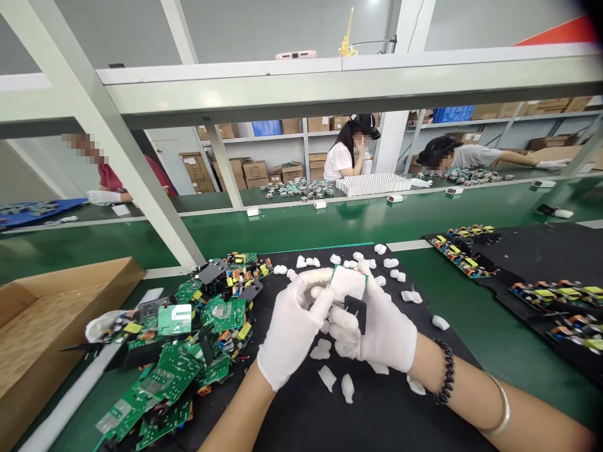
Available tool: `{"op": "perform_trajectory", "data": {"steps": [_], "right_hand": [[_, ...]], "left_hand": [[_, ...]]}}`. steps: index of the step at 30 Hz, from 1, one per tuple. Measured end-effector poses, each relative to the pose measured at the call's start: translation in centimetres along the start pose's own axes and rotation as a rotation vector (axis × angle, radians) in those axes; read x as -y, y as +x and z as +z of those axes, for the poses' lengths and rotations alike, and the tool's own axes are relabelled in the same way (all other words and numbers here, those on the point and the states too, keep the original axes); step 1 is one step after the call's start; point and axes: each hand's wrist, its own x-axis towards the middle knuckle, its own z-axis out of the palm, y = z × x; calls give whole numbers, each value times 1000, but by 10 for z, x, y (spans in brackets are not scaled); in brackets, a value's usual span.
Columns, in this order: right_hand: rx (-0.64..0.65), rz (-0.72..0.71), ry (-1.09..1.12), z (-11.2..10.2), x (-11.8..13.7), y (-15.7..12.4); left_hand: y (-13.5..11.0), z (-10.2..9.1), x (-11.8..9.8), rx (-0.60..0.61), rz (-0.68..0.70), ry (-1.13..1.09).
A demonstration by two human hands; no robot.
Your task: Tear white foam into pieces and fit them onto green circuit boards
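My left hand [301,314], in a white glove, grips the left edge of a small green circuit board [365,280], its thumb on a flat white putty-like layer [346,284] that covers most of the face. From the right, my gloved right hand [377,320] holds the same board. Below the board a black plate with metal pins [357,314] sticks out between the fingers of that hand. Soft white lumps [347,388] lie scattered on the black mat [301,417] under and around both hands. The underside of the board is hidden.
At left a pile of green circuit boards [179,370] lies beside a cardboard box [70,314]. Rows of boards with yellow parts [560,295] stand at right. Beyond, a green conveyor belt [292,229] carries white chargers [320,204]. Several people sit across it. A metal post [136,138] slants at left.
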Motion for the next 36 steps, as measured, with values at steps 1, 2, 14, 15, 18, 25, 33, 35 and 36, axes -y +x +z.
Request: {"op": "perform_trajectory", "data": {"steps": [1, 2, 14, 15, 18, 25, 33, 35, 36], "right_hand": [[9, -3, 1, 0, 0, 0], [13, -6, 1, -1, 0, 0], [-38, -34, -26, -5, 2, 4], [-30, -32, -29, -5, 2, 3], [-21, -61, -67, -5, 3, 4], [-219, -550, -885, -7, 8, 6], [-623, -1133, -2014, -1, 5, 1], [-652, -1167, -2121, -3, 1, 2], [-662, -1175, -2154, -4, 0, 3]], "left_hand": [[0, 0, 0, 6, 6, 18], [0, -1, 1, 10, 11, 35], [2, -4, -4, 69, -33, -8], [1, -5, -4, 88, -55, -71], [3, -8, -1, 99, -80, -309], [26, -20, 26, -137, -160, -455], [30, -32, 29, 98, -233, -714], [24, -29, 19, 217, -259, -696], [21, -27, 14, 263, -283, -679]]}}
